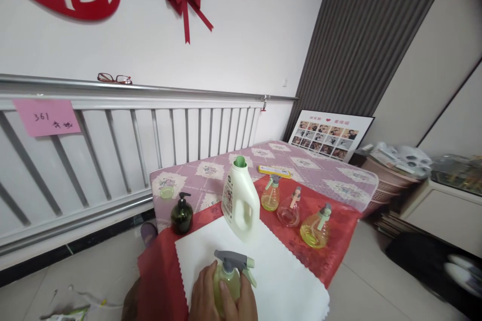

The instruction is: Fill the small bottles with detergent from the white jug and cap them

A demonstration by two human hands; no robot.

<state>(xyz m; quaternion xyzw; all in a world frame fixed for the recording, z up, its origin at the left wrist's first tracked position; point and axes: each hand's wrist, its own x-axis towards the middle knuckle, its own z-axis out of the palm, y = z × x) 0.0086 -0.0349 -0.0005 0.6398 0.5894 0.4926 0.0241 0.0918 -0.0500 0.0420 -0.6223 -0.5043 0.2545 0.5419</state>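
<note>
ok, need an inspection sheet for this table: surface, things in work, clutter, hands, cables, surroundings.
Surface: floral tablecloth, red cloth over it, white sheet on top.
Things in work: spray bottle, trigger head on; white jug upright beyond it.
Clutter: dark green pump bottle at left; three spray bottles at right, two yellowish, one pink; flat yellow-edged pack at the back.
Hands: left and right both around the spray bottle.
Cables: pale strand on the floor at lower left; cannot tell if it's a cable.
Surroundings: radiator, glasses on its rail, photo board leaning behind the table.
</note>
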